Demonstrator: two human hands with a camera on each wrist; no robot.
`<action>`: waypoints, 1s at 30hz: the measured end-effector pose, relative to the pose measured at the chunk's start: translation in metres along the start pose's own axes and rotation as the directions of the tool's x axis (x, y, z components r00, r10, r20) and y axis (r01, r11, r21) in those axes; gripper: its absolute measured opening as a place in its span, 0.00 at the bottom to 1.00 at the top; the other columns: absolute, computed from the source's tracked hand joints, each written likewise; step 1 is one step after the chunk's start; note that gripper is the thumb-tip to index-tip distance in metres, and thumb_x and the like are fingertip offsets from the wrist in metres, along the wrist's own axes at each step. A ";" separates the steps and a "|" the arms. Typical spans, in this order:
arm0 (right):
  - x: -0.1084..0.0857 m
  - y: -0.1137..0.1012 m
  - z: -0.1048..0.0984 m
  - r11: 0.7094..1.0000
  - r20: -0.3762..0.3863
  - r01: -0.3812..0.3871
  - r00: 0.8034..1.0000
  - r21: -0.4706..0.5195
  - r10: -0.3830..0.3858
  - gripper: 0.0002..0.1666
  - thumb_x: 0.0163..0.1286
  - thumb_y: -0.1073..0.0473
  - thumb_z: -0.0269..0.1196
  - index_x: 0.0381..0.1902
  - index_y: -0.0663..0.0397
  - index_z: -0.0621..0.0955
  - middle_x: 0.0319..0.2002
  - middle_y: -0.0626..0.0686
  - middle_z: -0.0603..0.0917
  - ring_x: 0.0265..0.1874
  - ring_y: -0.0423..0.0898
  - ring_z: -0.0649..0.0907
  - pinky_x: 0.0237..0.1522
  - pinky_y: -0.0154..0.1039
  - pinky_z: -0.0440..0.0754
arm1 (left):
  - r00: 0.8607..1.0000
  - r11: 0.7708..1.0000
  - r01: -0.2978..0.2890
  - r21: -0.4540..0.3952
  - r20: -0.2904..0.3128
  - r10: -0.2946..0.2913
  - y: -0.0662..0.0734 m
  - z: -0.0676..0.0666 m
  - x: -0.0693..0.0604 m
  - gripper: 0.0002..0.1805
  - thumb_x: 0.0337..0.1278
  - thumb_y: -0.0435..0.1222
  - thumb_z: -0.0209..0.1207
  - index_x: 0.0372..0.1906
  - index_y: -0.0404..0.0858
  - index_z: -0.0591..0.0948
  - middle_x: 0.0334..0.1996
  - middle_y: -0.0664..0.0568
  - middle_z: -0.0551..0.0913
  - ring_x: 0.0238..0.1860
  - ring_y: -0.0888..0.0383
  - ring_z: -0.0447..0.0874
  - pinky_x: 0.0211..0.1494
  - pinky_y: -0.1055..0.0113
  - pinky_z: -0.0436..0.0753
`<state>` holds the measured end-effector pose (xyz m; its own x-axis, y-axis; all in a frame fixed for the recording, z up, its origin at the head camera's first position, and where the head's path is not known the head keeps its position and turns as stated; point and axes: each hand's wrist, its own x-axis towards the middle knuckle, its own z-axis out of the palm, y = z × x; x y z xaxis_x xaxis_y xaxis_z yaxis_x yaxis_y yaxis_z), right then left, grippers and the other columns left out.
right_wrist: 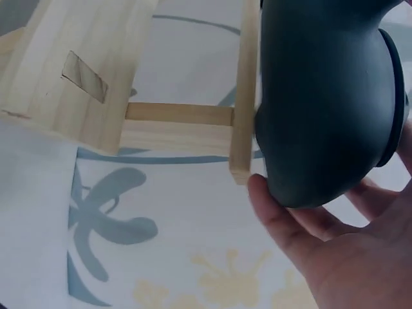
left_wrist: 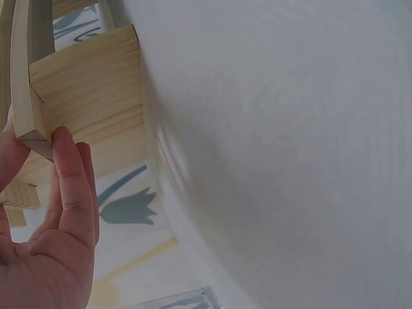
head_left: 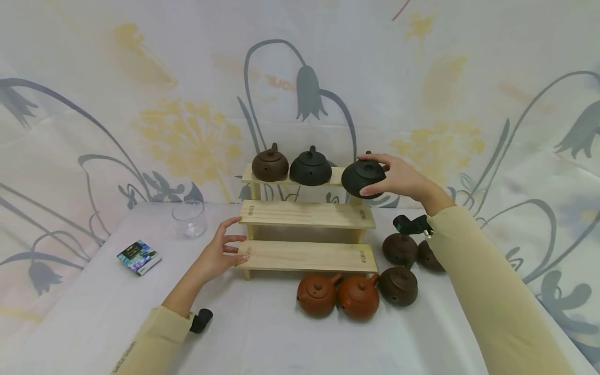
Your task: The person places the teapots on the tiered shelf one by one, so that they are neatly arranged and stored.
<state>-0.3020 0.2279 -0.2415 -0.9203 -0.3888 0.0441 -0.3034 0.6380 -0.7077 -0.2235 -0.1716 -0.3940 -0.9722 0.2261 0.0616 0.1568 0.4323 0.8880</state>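
Observation:
A three-tier wooden stand (head_left: pixel 307 214) is in the middle of the head view. My right hand (head_left: pixel 398 179) grips a black teapot (head_left: pixel 358 178) at the right end of the top tier. In the right wrist view, that teapot (right_wrist: pixel 328 103) is against or very near the top board, its fingers (right_wrist: pixel 283 225) around the side; contact is unclear. A brown teapot (head_left: pixel 270 165) and another black teapot (head_left: pixel 310 169) sit left of it on the same tier. My left hand (head_left: pixel 219 256) pinches the left end of the lowest board (left_wrist: pixel 31 122) between thumb and fingers.
Two orange-red teapots (head_left: pixel 316 296) stand before the stand. Several dark brown teapots (head_left: pixel 398 286) cluster to its right, partly below my right forearm. A clear glass bowl (head_left: pixel 189 221) and a small blue-covered book (head_left: pixel 139 257) lie left. A flower-printed cloth (head_left: pixel 197 78) hangs behind.

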 end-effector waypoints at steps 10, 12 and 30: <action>0.006 0.011 0.014 0.975 -0.114 0.137 0.986 0.174 -0.118 0.37 0.58 0.64 0.67 0.66 0.53 0.68 0.65 0.56 0.66 0.59 0.55 0.71 0.55 0.49 0.69 | 1.000 1.000 0.004 -0.021 0.001 -0.004 0.000 0.002 -0.001 0.47 0.48 0.24 0.64 0.69 0.48 0.51 0.55 0.33 0.73 0.47 0.40 0.76 0.42 0.57 0.79; 0.005 0.012 0.015 0.972 -0.121 0.183 0.979 0.147 -0.166 0.35 0.60 0.64 0.66 0.65 0.56 0.69 0.67 0.57 0.63 0.63 0.55 0.65 0.59 0.50 0.65 | 1.000 1.000 -0.005 -0.022 0.006 0.005 0.001 0.001 -0.001 0.47 0.48 0.24 0.64 0.69 0.47 0.51 0.55 0.32 0.72 0.47 0.39 0.76 0.41 0.57 0.79; 0.001 0.007 0.020 0.944 -0.178 0.310 0.928 -0.116 -0.327 0.28 0.57 0.71 0.66 0.57 0.68 0.74 0.65 0.65 0.64 0.64 0.60 0.63 0.54 0.56 0.69 | 0.999 0.998 -0.042 -0.046 0.005 0.042 0.005 -0.001 -0.004 0.48 0.48 0.24 0.65 0.70 0.45 0.50 0.55 0.30 0.72 0.46 0.38 0.76 0.40 0.55 0.79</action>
<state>-0.2997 0.2189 -0.2608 -0.7991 -0.4510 0.3975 -0.6001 0.5588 -0.5724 -0.2194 -0.1710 -0.3892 -0.9637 0.2485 0.0971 0.1897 0.3822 0.9044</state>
